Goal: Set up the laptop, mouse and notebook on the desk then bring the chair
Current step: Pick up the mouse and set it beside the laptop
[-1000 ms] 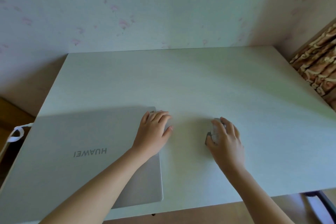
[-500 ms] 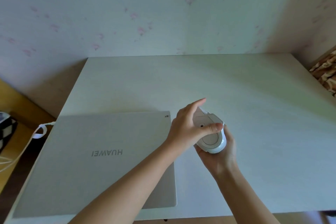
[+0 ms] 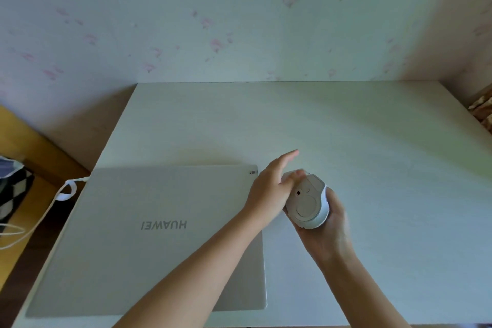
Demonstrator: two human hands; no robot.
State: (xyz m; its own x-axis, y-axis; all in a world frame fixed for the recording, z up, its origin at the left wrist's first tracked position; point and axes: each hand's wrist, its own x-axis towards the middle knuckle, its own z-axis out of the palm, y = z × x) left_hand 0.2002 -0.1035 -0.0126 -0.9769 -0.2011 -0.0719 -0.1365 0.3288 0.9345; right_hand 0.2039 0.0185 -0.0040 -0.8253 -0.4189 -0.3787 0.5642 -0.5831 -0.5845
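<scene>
Right of the frame's centre, the right hand (image 3: 326, 224) cradles the mouse (image 3: 306, 198) from beneath, fingers curled round its far side, so that the flat underside faces up toward the camera. That pose looks chosen to expose the base, where a small dark switch and a round inset panel sit. The left hand (image 3: 269, 189) comes in from the lower left, its thumb pressing the upper edge of the mouse near that switch while the index finger points straight out toward the wall (image 3: 239, 21); the other fingers are hidden behind the palm, so I cannot tell how they lie. My guess is that the mouse is being switched on before it is set down. Its shell is smooth, matte, pale plastic, an egg-like oval with a bluish-white rim. The laptop (image 3: 149, 242) lies closed in the lower left of the frame, a thin silver slab with rounded corners and a brand name that reads upside down, so the hinge side seems to face the person. A white cable (image 3: 62, 192) loops at its left edge. The desk (image 3: 372, 141) is a pale, faintly grained board pushed against flowered wallpaper. No notebook or chair shows.
</scene>
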